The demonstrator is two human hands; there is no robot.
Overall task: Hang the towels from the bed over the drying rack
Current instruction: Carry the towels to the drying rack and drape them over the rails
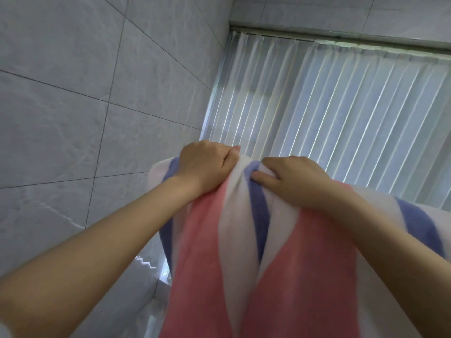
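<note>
Terry towel, striped in pink, white and blue, hangs raised in front of the person at about head height, its top edge bunched into a ridge between the two hands and its length falling straight down out of the bottom of the view. The left hand grips the ridge from the left with its fingers curled over the cloth and the thumb tucked behind; the right hand pinches the same ridge just beside it, thumb pressed on the near face and the other fingers wrapped over the far side, so both hands are closed on the fabric and almost touching. No rail of a drying rack shows under the fold; the cloth and the hands may hide one, so whether the towel already lies over a bar cannot be told. Judging from that, the step is draping and spreading. It would go best if the hands slid apart along the top edge to flatten the bunched stripes, keeping the two hanging halves about even so the weight does not drag it off one side. Behind the hands stands a white pleated sheer curtain under a metal track, and grey marbled wall tiles fill the left.
</note>
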